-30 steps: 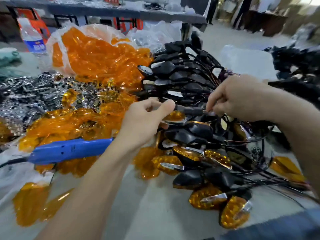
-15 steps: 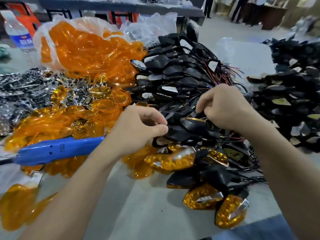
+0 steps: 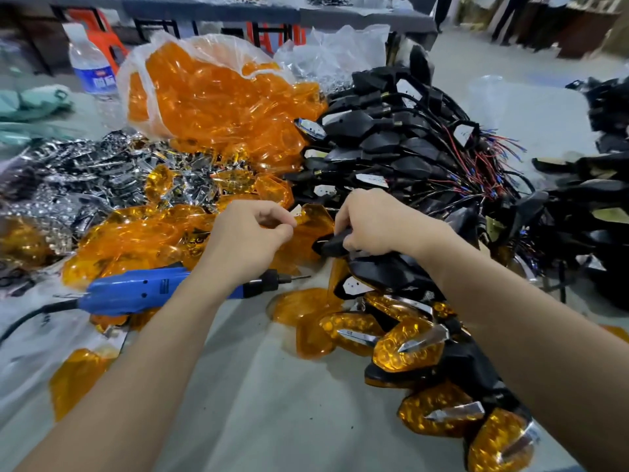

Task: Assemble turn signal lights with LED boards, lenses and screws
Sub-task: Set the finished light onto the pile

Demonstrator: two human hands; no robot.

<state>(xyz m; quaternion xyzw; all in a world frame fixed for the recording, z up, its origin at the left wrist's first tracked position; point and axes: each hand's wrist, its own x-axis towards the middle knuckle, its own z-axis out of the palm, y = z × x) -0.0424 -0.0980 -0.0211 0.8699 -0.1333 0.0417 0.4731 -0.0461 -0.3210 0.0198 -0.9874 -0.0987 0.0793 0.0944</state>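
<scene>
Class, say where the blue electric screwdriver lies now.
Head view, left of centre: the blue electric screwdriver lies on the table beneath the left forearm, just in front of the orange lens heap.

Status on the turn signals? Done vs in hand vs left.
Done: several lensed lights piled by the right forearm. In hand: right hand grips a black housing, left hand pinches an amber lens beside it; blue screwdriver lies unused. Left: big heap of wired housings, bag of lenses, chrome reflectors.

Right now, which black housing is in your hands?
The black housing gripped by the right hand, beside the orange lens the left hand pinches; others lie in the pile.
</scene>
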